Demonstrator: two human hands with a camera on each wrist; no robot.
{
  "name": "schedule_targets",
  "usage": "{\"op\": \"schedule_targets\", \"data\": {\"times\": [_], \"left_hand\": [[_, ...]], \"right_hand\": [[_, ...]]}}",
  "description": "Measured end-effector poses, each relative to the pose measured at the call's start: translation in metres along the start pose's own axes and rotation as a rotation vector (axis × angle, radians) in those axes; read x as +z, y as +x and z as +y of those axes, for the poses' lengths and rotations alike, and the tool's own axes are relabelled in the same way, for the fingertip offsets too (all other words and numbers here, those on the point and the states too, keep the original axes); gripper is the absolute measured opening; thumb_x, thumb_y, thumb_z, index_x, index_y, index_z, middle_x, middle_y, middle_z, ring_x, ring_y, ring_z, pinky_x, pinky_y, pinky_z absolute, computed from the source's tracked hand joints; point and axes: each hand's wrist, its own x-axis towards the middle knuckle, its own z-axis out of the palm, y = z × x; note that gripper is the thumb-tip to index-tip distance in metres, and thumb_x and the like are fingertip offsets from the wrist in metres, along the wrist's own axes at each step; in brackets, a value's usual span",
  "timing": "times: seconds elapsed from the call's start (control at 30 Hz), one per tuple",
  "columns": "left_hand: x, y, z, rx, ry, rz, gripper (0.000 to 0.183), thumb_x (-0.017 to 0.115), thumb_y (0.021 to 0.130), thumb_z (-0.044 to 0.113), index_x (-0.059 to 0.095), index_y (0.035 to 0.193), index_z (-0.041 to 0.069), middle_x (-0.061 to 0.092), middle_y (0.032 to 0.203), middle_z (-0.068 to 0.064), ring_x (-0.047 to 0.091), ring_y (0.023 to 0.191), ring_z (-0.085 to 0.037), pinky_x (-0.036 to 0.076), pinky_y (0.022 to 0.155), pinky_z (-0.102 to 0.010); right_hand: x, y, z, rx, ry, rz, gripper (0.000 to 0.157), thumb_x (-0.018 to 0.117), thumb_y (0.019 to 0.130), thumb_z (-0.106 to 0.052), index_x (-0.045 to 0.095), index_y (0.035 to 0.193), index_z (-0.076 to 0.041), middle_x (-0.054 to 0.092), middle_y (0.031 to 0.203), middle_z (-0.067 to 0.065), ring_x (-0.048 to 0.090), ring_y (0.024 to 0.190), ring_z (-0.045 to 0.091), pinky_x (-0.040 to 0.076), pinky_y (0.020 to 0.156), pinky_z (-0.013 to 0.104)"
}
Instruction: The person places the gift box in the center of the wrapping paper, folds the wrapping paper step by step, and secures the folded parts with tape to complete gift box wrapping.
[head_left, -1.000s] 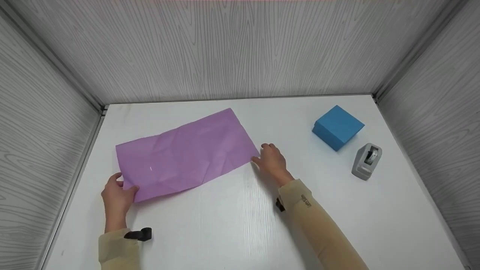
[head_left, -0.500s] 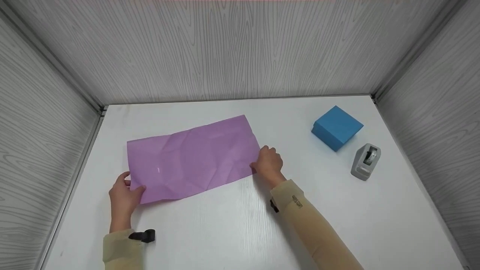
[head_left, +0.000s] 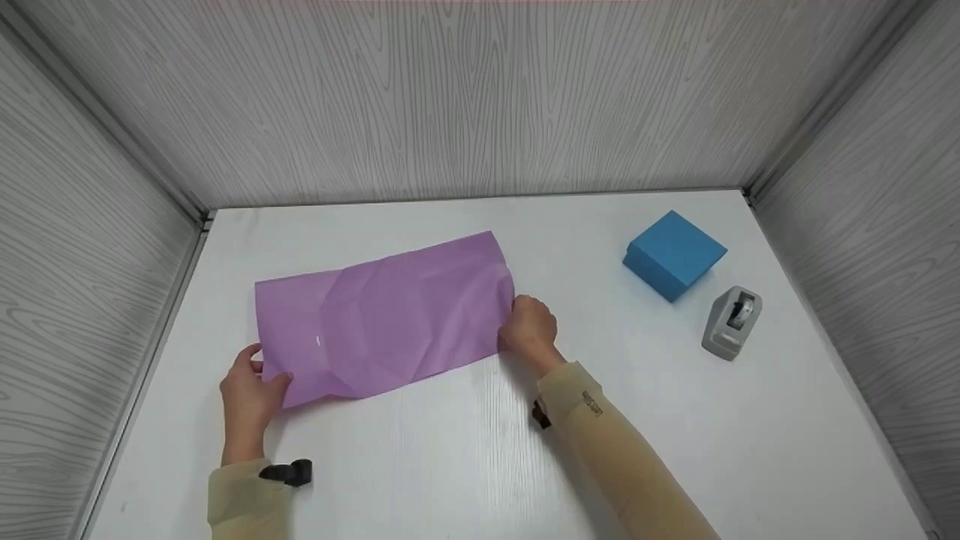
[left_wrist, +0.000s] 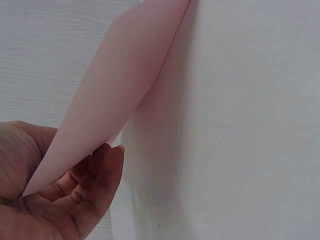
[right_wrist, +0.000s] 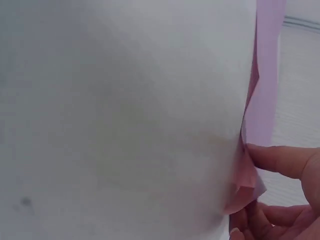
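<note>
A creased purple sheet of paper (head_left: 394, 319) lies slantwise over the left and middle of the white table. My left hand (head_left: 250, 397) holds its near left corner between thumb and fingers; in the left wrist view the sheet (left_wrist: 112, 80) rises tilted out of that hand (left_wrist: 80, 200). At the near right corner my right hand (head_left: 529, 330) pinches the paper, its fingers bent. The right wrist view shows that corner of the sheet (right_wrist: 245, 175) folded over between thumb and fingers of the hand (right_wrist: 287, 165).
A blue box (head_left: 677, 251) sits at the back right of the white table (head_left: 450, 457). Just in front of it stands a grey tape dispenser (head_left: 731, 324). Grey wood-grain panels (head_left: 480, 105) enclose the back and both sides.
Both hands and the paper first shift: the left hand goes right, and the sheet's right end comes nearer. The right hand's fingers curl in, bending the right edge of the sheet.
</note>
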Motion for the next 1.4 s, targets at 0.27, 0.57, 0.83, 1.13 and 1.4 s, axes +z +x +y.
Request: {"op": "schedule_targets", "data": {"times": [0.27,0.57,0.83,1.13,1.4], "left_hand": [[0.004,0.002,0.005,0.002,-0.011,-0.002,0.068,0.064,0.086,0.001,0.032,0.146,-0.008,0.052,0.116,-0.03,0.05,0.109,-0.043,0.044,0.089,-0.053],[0.021,0.0,0.017,0.067,-0.022,-0.015,0.067,0.064,0.087,0.001,0.032,0.146,-0.007,0.051,0.114,-0.028,0.05,0.106,-0.041,0.043,0.089,-0.052],[0.044,-0.002,0.032,0.134,-0.036,-0.06,0.071,0.065,0.086,0.001,0.031,0.149,-0.002,0.055,0.11,-0.025,0.056,0.104,-0.04,0.047,0.083,-0.048],[0.066,-0.008,0.046,0.183,0.021,-0.143,0.059,0.068,0.085,0.003,0.047,0.139,-0.003,0.058,0.1,-0.02,0.056,0.088,-0.031,0.046,0.073,-0.04],[0.081,-0.016,0.052,0.199,0.053,-0.181,0.049,0.071,0.085,0.004,0.056,0.13,0.0,0.059,0.103,-0.02,0.054,0.091,-0.032,0.046,0.076,-0.044]], "right_hand": [[-0.017,0.001,0.019,0.037,0.436,-0.055,0.04,0.07,0.074,-0.001,0.058,0.112,0.001,0.066,0.1,0.014,0.063,0.087,0.026,0.053,0.072,0.036],[-0.044,-0.004,0.05,0.118,0.686,-0.167,0.065,0.078,0.078,-0.005,0.045,0.134,-0.01,0.059,0.106,0.014,0.057,0.087,0.024,0.049,0.068,0.03],[-0.061,-0.02,0.087,0.024,0.631,-0.195,0.076,0.077,0.08,-0.005,0.043,0.146,-0.018,0.052,0.12,0.022,0.053,0.089,0.026,0.048,0.067,0.03],[-0.077,-0.043,0.117,-0.024,0.379,-0.163,0.035,0.071,0.085,-0.007,0.068,0.12,-0.003,0.06,0.118,0.015,0.051,0.096,0.026,0.047,0.072,0.031],[-0.089,-0.056,0.135,0.056,0.306,-0.168,0.032,0.071,0.087,-0.009,0.068,0.117,-0.002,0.06,0.119,0.016,0.05,0.103,0.029,0.046,0.082,0.037]]}}
